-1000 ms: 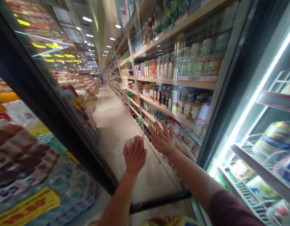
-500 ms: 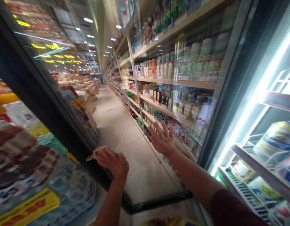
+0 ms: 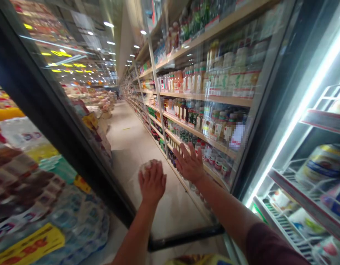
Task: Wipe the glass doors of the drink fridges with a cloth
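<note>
An open glass fridge door (image 3: 126, 121) stands in front of me, framed in black. My left hand (image 3: 152, 183) presses a crumpled white cloth (image 3: 148, 165) flat against the pane, fingers laid over it. My right hand (image 3: 190, 162) rests on the same glass further right, palm on the pane and fingers spread, holding nothing. Through the glass I see the aisle floor and shelves of bottles (image 3: 211, 114).
To the right the lit fridge interior (image 3: 310, 176) holds wire shelves with tubs and packs. Left of the door frame, stacked packs of water bottles (image 3: 76, 221) and a yellow sign reflect or show through. A long aisle runs ahead between shelving.
My left hand with the cloth swept left and down to the door frame, then came back right and up to the middle of the pane. The right hand stayed put.
</note>
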The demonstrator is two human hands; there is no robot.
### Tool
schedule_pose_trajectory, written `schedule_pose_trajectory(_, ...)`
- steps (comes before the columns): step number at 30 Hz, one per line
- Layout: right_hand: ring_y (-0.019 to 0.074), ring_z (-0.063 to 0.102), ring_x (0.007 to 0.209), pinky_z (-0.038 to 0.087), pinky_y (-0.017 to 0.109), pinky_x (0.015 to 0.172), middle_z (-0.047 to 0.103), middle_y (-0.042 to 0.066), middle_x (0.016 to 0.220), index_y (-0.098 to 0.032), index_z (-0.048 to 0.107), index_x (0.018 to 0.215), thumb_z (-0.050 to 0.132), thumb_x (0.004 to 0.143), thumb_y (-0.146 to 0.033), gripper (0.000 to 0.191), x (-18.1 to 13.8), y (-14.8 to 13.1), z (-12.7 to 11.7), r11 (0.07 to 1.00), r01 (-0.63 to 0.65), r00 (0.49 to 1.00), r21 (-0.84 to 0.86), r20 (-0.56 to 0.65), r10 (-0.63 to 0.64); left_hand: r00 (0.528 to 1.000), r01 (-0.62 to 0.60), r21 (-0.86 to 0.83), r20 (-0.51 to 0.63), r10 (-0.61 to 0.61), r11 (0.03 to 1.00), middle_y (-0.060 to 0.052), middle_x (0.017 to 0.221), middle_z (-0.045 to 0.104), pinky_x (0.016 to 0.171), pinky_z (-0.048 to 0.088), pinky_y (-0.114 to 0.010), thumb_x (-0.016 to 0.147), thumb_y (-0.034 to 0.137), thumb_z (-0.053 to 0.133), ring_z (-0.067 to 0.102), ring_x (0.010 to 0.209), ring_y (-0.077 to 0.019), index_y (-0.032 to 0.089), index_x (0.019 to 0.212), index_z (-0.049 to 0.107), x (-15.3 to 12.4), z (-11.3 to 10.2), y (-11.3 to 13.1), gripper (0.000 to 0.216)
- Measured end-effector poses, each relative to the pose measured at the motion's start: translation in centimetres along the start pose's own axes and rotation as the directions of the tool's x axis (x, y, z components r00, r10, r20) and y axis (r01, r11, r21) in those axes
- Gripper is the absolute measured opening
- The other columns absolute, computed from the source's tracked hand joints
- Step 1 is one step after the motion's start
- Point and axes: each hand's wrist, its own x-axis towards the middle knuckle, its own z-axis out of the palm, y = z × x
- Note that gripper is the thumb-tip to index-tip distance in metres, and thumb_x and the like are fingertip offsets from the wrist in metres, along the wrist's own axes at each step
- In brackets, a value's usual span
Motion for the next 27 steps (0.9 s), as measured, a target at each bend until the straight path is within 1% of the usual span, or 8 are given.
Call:
schedule_pose_trajectory(3,0.0265,0.021,0.155,0.001,0.050,0.130,0.047,0.002,0.156,-0.032,0.043,0.153,0.059,0.095,-0.040,0.061,0.1,-0.1,-0.1,1.000,0.002,1.000,-0.010,-0.017,-0.002,0.954,0.299,0.003,-0.039,-0.298,0.954,-0.024,0.159,0.033,0.123,0.009,-0.064,0.101,0.042,0.037,0.015,0.154,-0.0367,0.006,0.152,0.039,0.2,-1.1,-5.1,0.063)
schedule_pose_trajectory(5,0.0264,0.019,0.156,0.000,0.050,0.130,0.048,0.002,0.155,-0.031,0.043,0.153,0.059,0.095,-0.040,0.061,0.2,-0.2,-0.2,1.000,0.003,1.000,-0.006,-0.028,-0.003,0.910,0.413,-0.015,-0.041,-0.413,0.911,-0.029,0.161,0.025,0.123,0.011,-0.066,0.101,0.043,0.032,0.009,0.155,-0.0386,-0.001,0.153,0.032,-1.6,-1.4,-6.6,0.069)
schedule_pose_trajectory(9,0.0266,0.018,0.156,0.000,0.050,0.130,0.048,0.002,0.155,-0.031,0.044,0.153,0.060,0.094,-0.041,0.062,0.1,-0.1,-0.2,1.000,-0.001,1.000,-0.002,-0.022,0.001,0.884,0.468,-0.048,0.050,-0.466,0.882,-0.034,0.156,0.029,0.120,0.018,-0.068,0.098,0.050,0.032,0.013,0.153,-0.0427,-0.005,0.148,0.037,-7.4,-0.6,-4.9,0.075)
schedule_pose_trajectory(12,0.0265,0.019,0.156,0.001,0.050,0.130,0.048,0.001,0.155,-0.032,0.046,0.151,0.058,0.095,-0.041,0.059,0.0,0.0,-0.2,1.000,0.005,1.000,-0.010,-0.021,-0.006,0.883,0.468,-0.055,0.068,-0.464,0.882,-0.036,0.154,0.031,0.117,0.019,-0.072,0.097,0.053,0.033,0.012,0.153,-0.0455,-0.006,0.147,0.039,-7.7,-0.2,-3.6,0.077)
schedule_pose_trajectory(16,0.0263,0.017,0.156,0.001,0.051,0.130,0.049,0.002,0.155,-0.030,0.047,0.151,0.059,0.094,-0.041,0.059,0.0,0.0,-0.3,1.000,0.008,1.000,-0.018,-0.022,-0.008,0.907,0.414,-0.041,-0.063,-0.416,0.909,-0.032,0.160,0.023,0.120,0.011,-0.069,0.100,0.045,0.030,0.003,0.155,-0.0407,-0.003,0.154,0.027,-1.0,-0.9,-3.6,0.073)
schedule_pose_trajectory(19,0.0263,0.016,0.157,0.002,0.052,0.130,0.049,0.003,0.154,-0.030,0.047,0.151,0.058,0.095,-0.040,0.058,0.1,0.0,-0.2,1.000,0.007,1.000,-0.012,-0.026,-0.008,0.927,0.353,-0.041,-0.124,-0.355,0.935,-0.028,0.163,0.020,0.121,0.007,-0.067,0.101,0.039,0.032,0.002,0.156,-0.0384,0.001,0.158,0.021,2.7,-1.2,-1.5,0.069)
schedule_pose_trajectory(24,0.0277,0.015,0.157,0.003,0.052,0.129,0.049,0.004,0.154,-0.028,0.050,0.149,0.057,0.096,-0.039,0.054,0.1,-0.1,-0.1,1.000,0.018,0.999,-0.020,-0.045,-0.018,1.000,0.014,-0.050,-0.012,-0.014,0.999,-0.016,0.151,0.050,0.126,0.009,-0.053,0.100,0.036,0.045,0.022,0.153,-0.0304,0.014,0.147,0.050,0.2,0.1,4.8,0.052)
schedule_pose_trajectory(27,0.0282,0.014,0.157,0.000,0.052,0.129,0.046,0.004,0.157,-0.029,0.048,0.150,0.057,0.097,-0.040,0.056,0.2,0.2,-0.6,0.999,0.026,1.000,-0.036,0.000,-0.026,0.992,-0.123,-0.022,0.014,0.123,0.992,-0.013,0.145,0.057,0.127,0.008,-0.048,0.098,0.035,0.051,0.035,0.148,-0.0266,0.019,0.142,0.057,-0.8,0.1,4.3,0.047)
